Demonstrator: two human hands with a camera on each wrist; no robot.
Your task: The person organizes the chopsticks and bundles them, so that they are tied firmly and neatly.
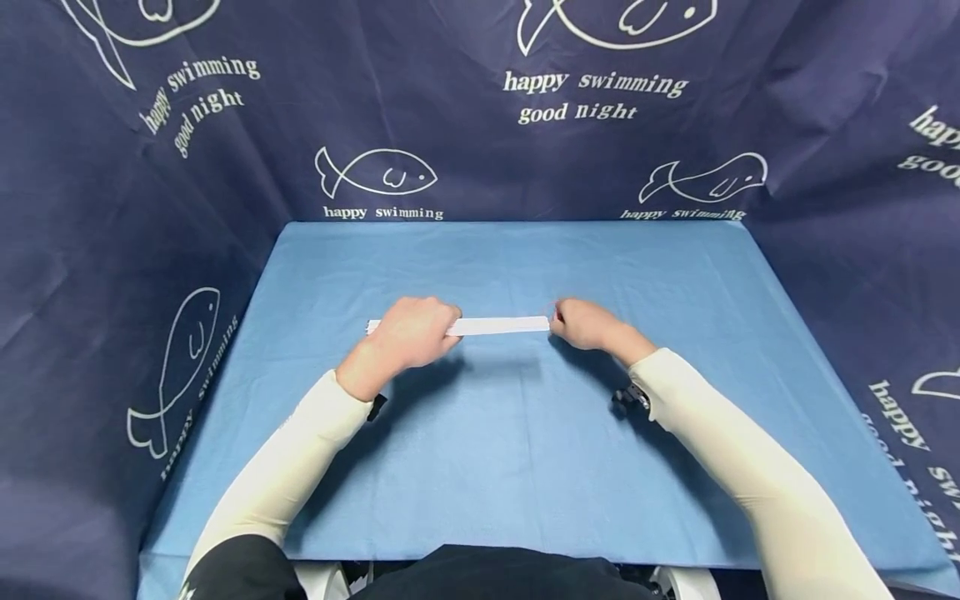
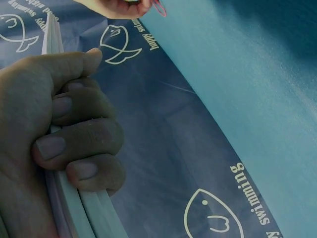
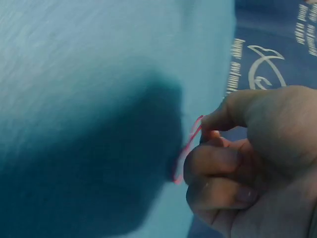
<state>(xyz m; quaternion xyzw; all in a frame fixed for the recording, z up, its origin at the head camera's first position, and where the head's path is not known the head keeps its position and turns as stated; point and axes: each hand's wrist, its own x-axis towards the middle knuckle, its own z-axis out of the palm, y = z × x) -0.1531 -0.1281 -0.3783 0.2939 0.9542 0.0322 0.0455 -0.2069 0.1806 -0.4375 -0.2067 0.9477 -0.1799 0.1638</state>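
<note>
My left hand (image 1: 416, 331) grips a long, flat white strip (image 1: 502, 325) and holds it level above the blue cloth. In the left wrist view, the fingers curl round the strip (image 2: 101, 213), which shows several layered, folded edges. Its right end reaches close to my right hand (image 1: 588, 323). Between thumb and curled fingers, the right hand pinches a thin pink-red loop (image 3: 187, 148), like a band or string. Part of the loop is hidden inside the fingers.
A light blue cloth (image 1: 487, 467) covers the table, with shadows of both arms on it. Dark blue curtains (image 1: 480, 125) printed with white fish and lettering stand at the back and both sides. The person's dark clothing (image 1: 495, 575) is at the near edge.
</note>
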